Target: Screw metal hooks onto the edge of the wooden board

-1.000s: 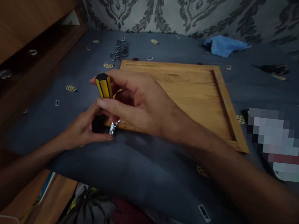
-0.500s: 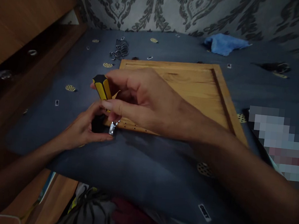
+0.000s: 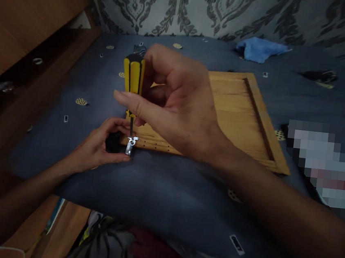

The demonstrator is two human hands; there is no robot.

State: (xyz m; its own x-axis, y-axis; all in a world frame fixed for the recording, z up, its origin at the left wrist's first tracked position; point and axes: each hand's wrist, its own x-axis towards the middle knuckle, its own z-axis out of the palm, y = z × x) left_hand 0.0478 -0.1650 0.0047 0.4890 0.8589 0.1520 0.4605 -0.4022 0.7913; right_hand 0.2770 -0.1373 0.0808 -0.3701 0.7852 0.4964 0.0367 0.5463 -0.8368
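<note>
My right hand [image 3: 175, 100] is closed around a yellow and black screwdriver [image 3: 134, 75], held upright with its shaft pointing down. The screwdriver's tip meets a small shiny metal hinge [image 3: 130, 144] at the near left corner of a wooden panel [image 3: 228, 98] with a raised frame. My left hand [image 3: 100, 144] is curled at that corner, its thumb against the hinge's near end and its fingers behind it. A row of small dark holes runs along the panel's near edge, right of the hinge. My right hand and forearm cover much of the panel.
The panel lies on dark blue patterned cloth [image 3: 165, 194]. A blue rag [image 3: 261, 50] lies at the back, with a dark object [image 3: 318, 75] to its right. Metal pieces [image 3: 140, 50] sit behind the screwdriver. Wooden furniture [image 3: 27, 11] stands left; a blurred-out item [image 3: 325, 165] lies right.
My right hand has risen slightly, and the screwdriver has swung from leaning left to upright. Its shaft and the hinge now show more fully. My left hand has stayed in place.
</note>
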